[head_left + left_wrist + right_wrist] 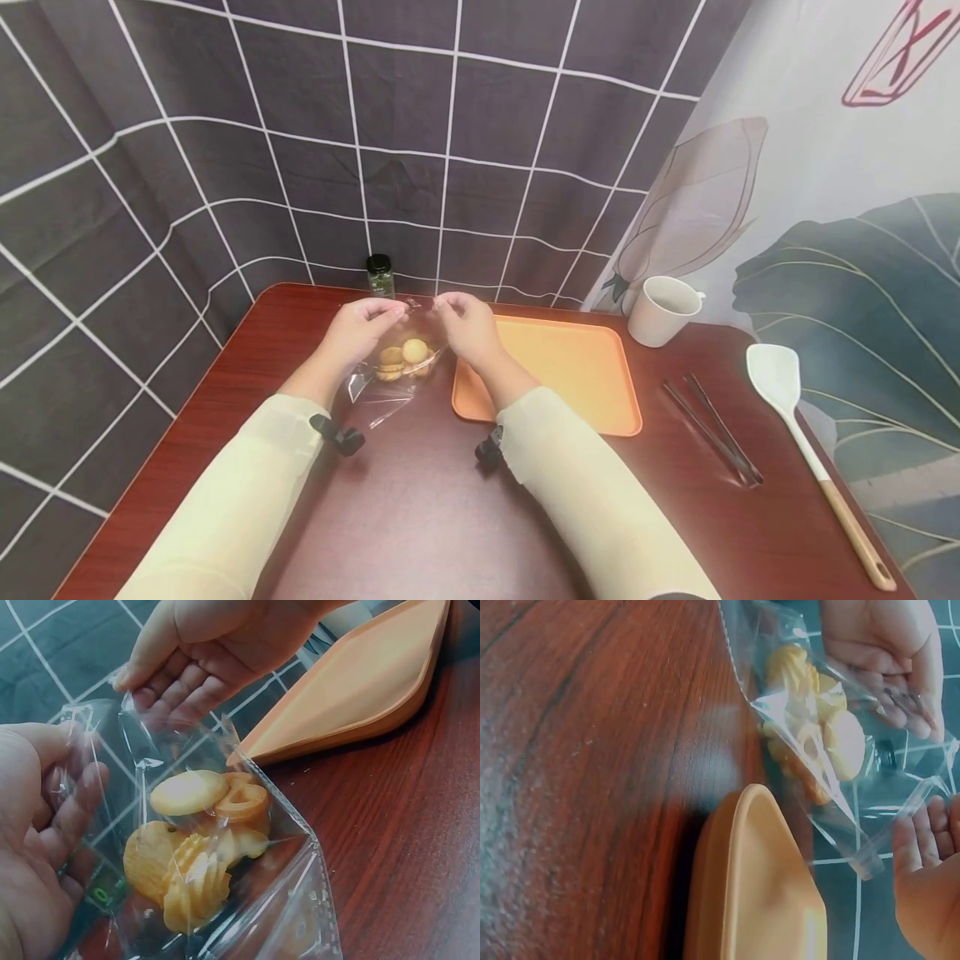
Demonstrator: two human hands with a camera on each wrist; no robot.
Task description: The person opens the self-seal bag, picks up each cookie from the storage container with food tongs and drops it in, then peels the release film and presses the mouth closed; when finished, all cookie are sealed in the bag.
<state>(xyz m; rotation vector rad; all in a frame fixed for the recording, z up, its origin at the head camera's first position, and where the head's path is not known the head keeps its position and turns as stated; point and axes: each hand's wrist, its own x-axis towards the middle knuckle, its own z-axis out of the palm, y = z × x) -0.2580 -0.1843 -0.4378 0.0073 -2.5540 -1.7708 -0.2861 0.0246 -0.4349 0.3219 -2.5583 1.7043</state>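
Observation:
Between my two hands hangs a clear plastic bag with several cookies inside, some round and flat, one piped and ridged, one pretzel-shaped. My left hand pinches the bag's top edge between thumb and fingers on the left side. On the other side of the opening, my right hand pinches the edge too, thumb and fingertips together in the left wrist view. The bag's lower end reaches down close over the dark red table.
An orange tray lies right of the bag, partly under my right forearm. A black-capped spice jar stands behind my left hand. Farther right are a white mug, metal tongs and a white spatula with a wooden handle.

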